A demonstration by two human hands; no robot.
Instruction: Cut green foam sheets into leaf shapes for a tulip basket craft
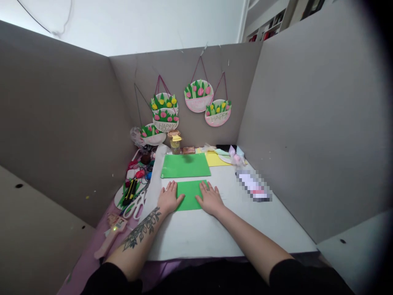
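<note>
Resting the left hand (167,200) and the right hand (211,200) flat on green paper (189,196)

Touching the left end of the green paper with the left hand, palm down, thumb out toward the middle and fingers pointing away. Touching the right end with the right hand, palm down too, thumb out toward the other one and fingers a little apart. Leaving the middle of the paper bare between both thumbs. Wearing black sleeves (110,278) and, on the left arm (130,259), a dark leaf drawing (143,230).

Having the green paper on the white bench (260,229), right in front of the body, with a bigger green pack (186,165) just behind it. Facing a brown-topped cup (175,148) and yellow paper (216,160) farther back. Having on the right a flat thing (254,186), too blocky to name. Having on the left white scissors (134,210), a black and yellow cutter (130,191) and a pink glue gun (110,238). Facing five flower baskets (199,103) at the grey back wall (245,69).
</note>
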